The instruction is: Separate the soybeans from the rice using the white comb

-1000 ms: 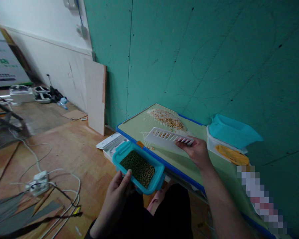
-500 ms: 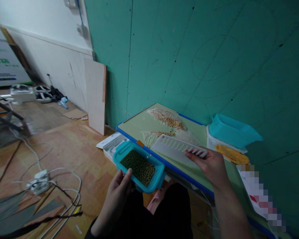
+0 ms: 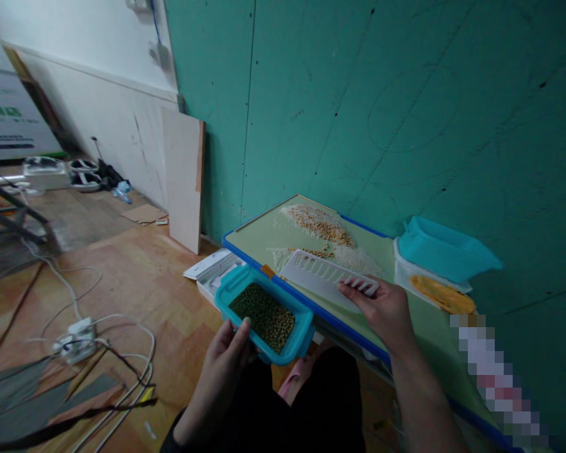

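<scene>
My two hands are both holding something. My left hand (image 3: 224, 362) is gripping one blue box (image 3: 303, 321), thumb over the rim, just off the table's near edge; green beans (image 3: 255, 305) are filling most of it, with yellow ones at one end, too many to count. My right hand (image 3: 387, 311) is pinching one white slotted scraper (image 3: 311, 277) by its end, above the near side of the table (image 3: 429, 358); I cannot tell whether its lower edge is touching. One power strip (image 3: 78, 343) is lying on the floor, left of the table. On the table, beyond the scraper, one pile of yellow beans and pale grains (image 3: 334, 233) is spreading, with looser grains nearer. Two tubs are sitting toward the table's right far side: one blue tub (image 3: 443, 251) on one white tub (image 3: 399, 267). One wooden board (image 3: 183, 182) is leaning beyond the table's left end.
</scene>
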The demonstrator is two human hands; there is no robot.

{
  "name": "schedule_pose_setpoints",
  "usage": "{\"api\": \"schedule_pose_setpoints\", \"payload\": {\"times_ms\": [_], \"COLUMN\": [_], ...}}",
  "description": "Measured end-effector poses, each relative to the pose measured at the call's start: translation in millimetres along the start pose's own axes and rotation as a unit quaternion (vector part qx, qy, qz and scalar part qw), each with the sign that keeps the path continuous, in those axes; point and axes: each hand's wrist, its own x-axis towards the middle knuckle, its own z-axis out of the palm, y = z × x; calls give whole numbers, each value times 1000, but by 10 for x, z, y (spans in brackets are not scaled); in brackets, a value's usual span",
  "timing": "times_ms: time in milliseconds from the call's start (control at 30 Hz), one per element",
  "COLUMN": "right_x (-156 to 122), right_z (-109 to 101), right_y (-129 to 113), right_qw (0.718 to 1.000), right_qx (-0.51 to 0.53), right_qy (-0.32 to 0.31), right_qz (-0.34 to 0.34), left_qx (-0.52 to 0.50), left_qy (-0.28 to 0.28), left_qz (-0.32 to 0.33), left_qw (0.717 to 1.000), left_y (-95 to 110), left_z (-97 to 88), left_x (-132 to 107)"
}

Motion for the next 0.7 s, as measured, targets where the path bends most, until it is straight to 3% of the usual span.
{"api": "schedule_pose_setpoints", "payload": {"times_ms": [700], "right_x": [39], "right_z": [5], "right_y": [38], "right_qw": [1000], "right_qx": [-5], "right_qy": [25], "right_qz": [0], "left_qx": [0], "left_qy": [-5], "left_qz": [-4], "left_qw": [1000], "left_y": [-3], "left_z": [-1], "left_x": [-18]}}
